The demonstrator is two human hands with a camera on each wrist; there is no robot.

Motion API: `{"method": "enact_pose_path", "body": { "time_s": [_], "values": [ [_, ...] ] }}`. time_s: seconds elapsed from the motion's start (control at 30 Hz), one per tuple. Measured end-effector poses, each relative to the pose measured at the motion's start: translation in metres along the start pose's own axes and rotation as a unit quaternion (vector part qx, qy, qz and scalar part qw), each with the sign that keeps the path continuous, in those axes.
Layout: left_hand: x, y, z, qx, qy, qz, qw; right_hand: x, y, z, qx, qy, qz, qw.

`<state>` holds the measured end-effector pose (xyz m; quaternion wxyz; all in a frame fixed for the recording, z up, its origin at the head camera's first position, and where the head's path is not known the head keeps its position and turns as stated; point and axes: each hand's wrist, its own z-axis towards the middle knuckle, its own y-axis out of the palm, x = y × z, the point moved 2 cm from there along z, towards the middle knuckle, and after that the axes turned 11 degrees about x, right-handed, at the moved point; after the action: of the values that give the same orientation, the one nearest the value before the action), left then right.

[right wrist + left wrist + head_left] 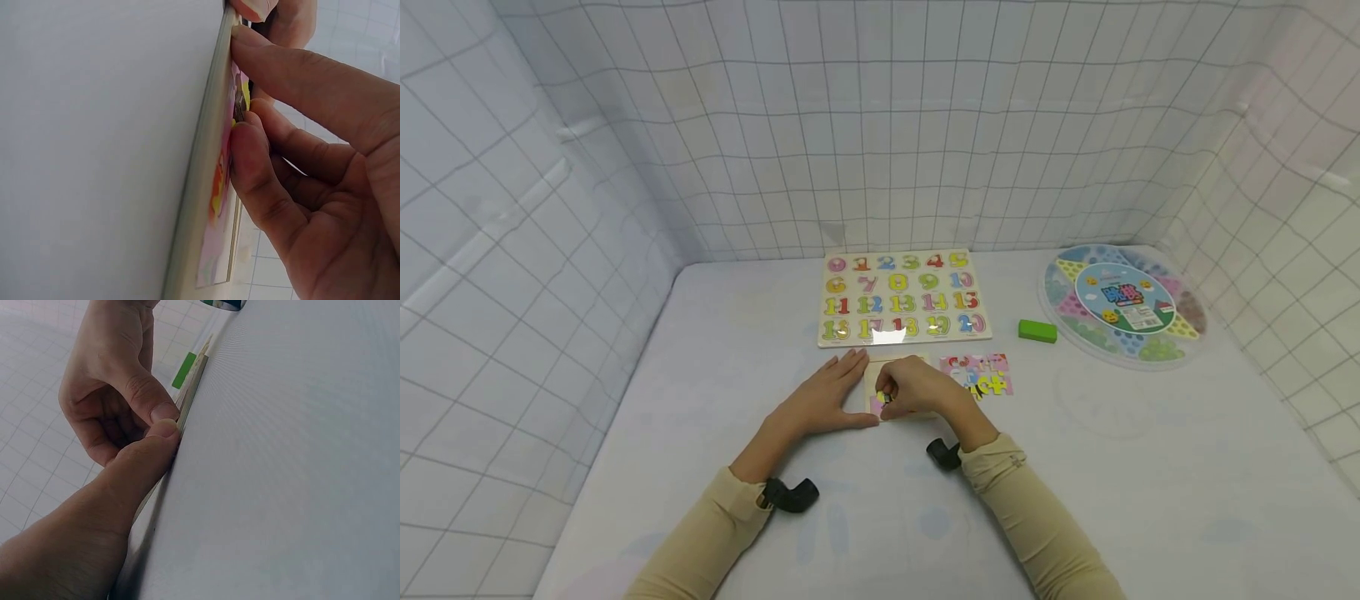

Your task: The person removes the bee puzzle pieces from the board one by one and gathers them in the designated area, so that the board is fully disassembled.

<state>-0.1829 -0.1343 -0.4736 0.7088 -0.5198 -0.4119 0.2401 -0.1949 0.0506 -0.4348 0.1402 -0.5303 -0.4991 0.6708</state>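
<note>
A small wooden jigsaw board (871, 375) lies flat on the table in front of me, partly covered by my hands. My left hand (823, 402) rests along its left side with fingers stretched out and thumb at the near edge. Over the board my right hand (917, 386) curls its fingers and pinches a small puzzle piece (240, 103), tilted against the board in the right wrist view. Pink, yellow and orange printed pieces (219, 181) lie in the board. Right of it sits a cluster of colourful jigsaw pieces (998, 383).
Behind the jigsaw board lies a wooden number board (904, 298). A green block (1037, 331) sits to its right, and beyond that a round clear-lidded case (1123, 304). White walls with a grid pattern (895, 125) enclose the table at the back and sides.
</note>
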Motion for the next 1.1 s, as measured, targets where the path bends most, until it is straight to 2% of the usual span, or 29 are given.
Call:
{"method": "enact_pose_path", "body": {
  "time_s": [0.2,0.67,1.1],
  "values": [
    [-0.0012,0.0012,0.0006,0.006,0.004,0.0,1.0,0.0003,0.0005,0.0,0.003,-0.003,-0.003,1.0],
    [-0.0023,0.0018,0.0002,-0.001,-0.002,0.002,1.0,0.0017,-0.002,-0.0019,-0.016,-0.003,0.024,0.9996],
    [-0.0026,0.0022,0.0006,-0.006,-0.002,0.003,1.0,0.0021,-0.0032,0.0,-0.022,0.001,0.021,0.9995]
  ]
}}
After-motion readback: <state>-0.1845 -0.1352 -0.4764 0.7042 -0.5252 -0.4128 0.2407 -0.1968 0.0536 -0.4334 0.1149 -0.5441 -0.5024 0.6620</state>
